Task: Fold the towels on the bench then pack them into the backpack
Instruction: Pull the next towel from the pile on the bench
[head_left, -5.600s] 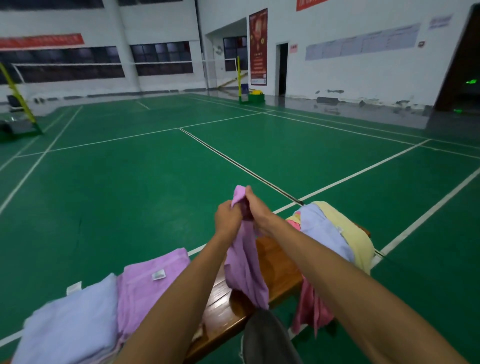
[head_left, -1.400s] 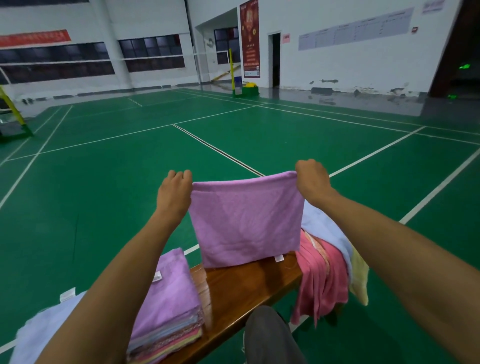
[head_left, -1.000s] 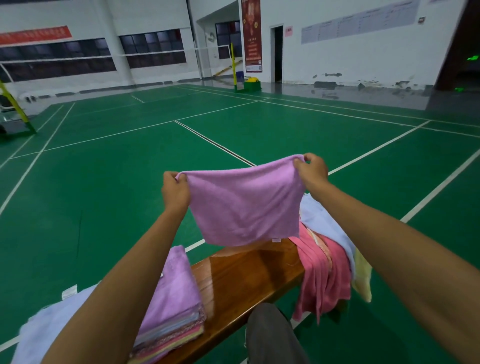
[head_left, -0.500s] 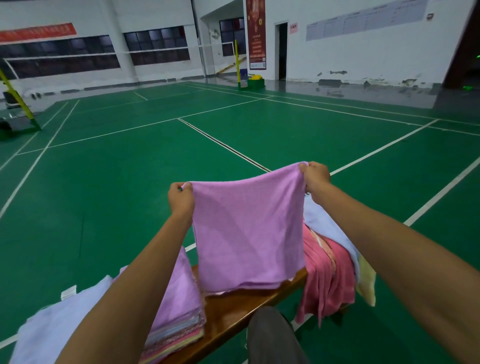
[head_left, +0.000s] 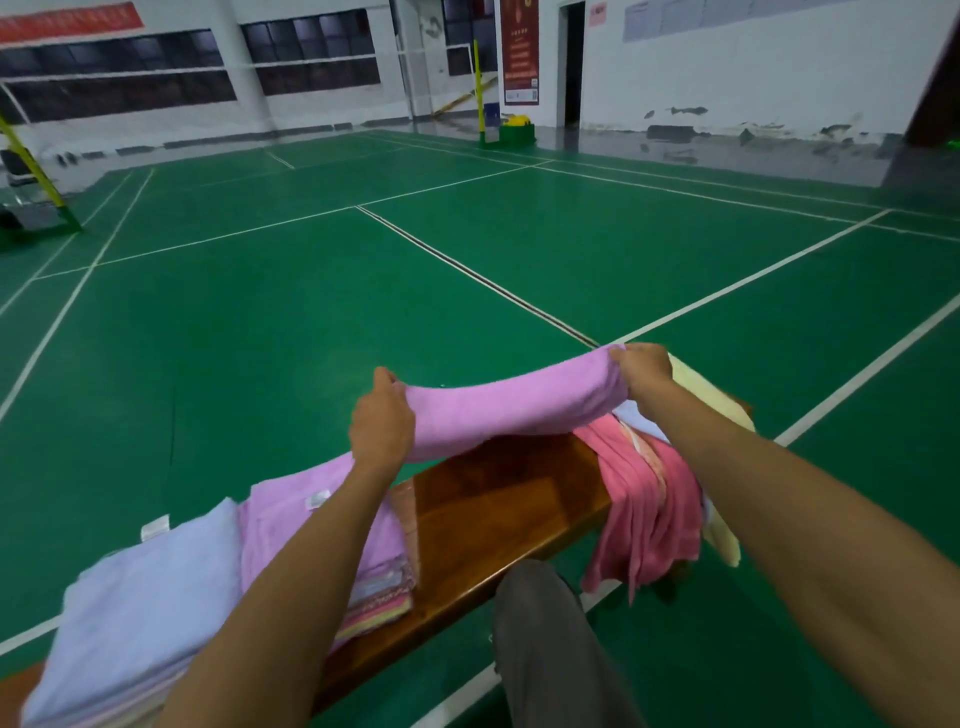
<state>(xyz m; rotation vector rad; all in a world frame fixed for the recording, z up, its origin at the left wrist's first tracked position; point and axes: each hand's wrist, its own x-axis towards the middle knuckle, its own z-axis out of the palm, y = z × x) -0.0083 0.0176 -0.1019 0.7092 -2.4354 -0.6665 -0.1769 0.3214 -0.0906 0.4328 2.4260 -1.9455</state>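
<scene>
Towel (head_left: 511, 410) spans centre frame, long axis L-R; left hand (head_left: 382, 423) & right hand (head_left: 641, 371) pinch its ends above bench (head_left: 498, 512).

Stretching sideways above the wooden counter (head_left: 498, 514), a pink towel (head_left: 511, 408), doubled over and sagging slightly. Lying folded at the left end, a lilac towel (head_left: 291, 519) and a pale blue towel (head_left: 150, 587). Draping unfolded over the right end, a coral towel (head_left: 644, 499), a yellow towel (head_left: 696, 387).
</scene>
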